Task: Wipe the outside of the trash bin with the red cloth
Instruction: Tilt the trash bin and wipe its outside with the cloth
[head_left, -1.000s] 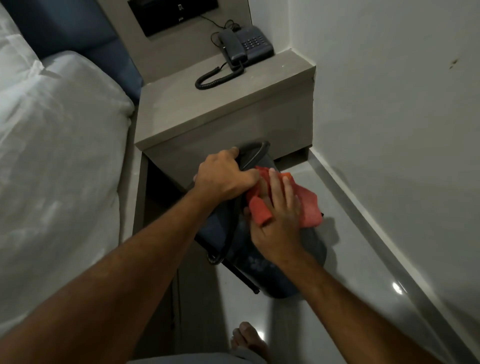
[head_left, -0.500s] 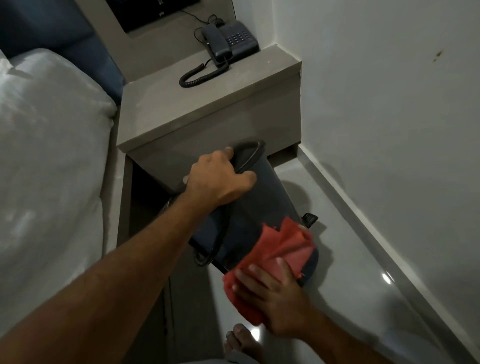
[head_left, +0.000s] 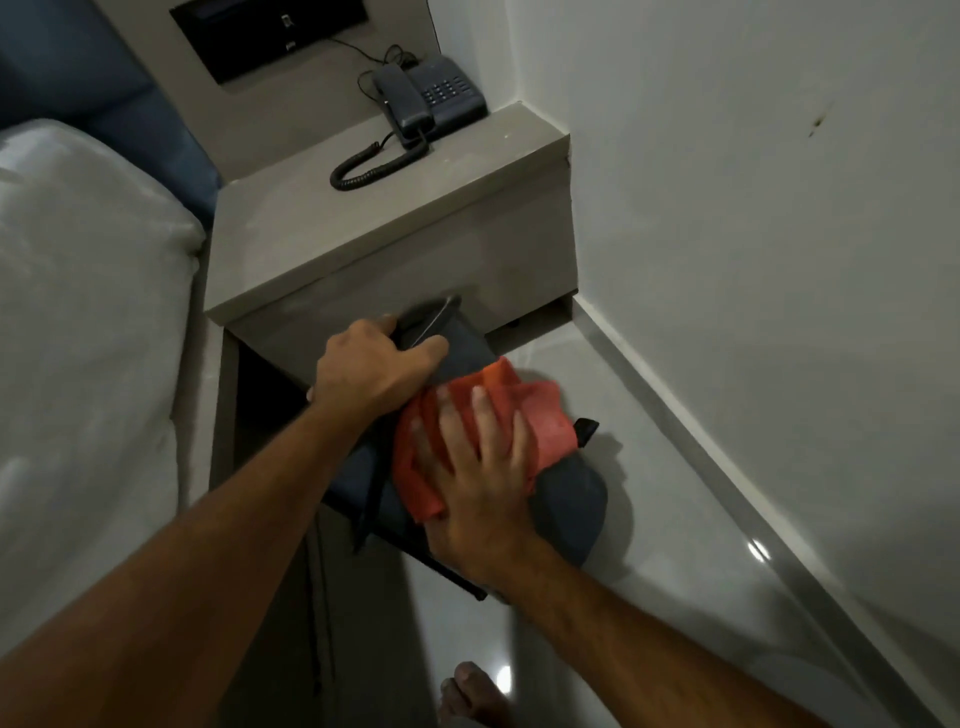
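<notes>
A dark grey pedal trash bin stands tilted on the glossy floor, its top leaning toward the nightstand. My left hand grips the bin's rim at the top. My right hand lies flat with fingers spread, pressing the red cloth against the bin's upper side wall. The cloth bunches out to the right of my fingers. The bin's black pedal sticks out on the right, and a thin black lever runs along its lower left edge.
A grey nightstand stands just behind the bin, carrying a dark corded telephone. A white bed fills the left. A white wall with a baseboard runs along the right. My bare foot is on the floor below.
My right hand slid the red cloth from the bin's lower end back up its side toward the rim. The left hand kept its hold on the rim.
</notes>
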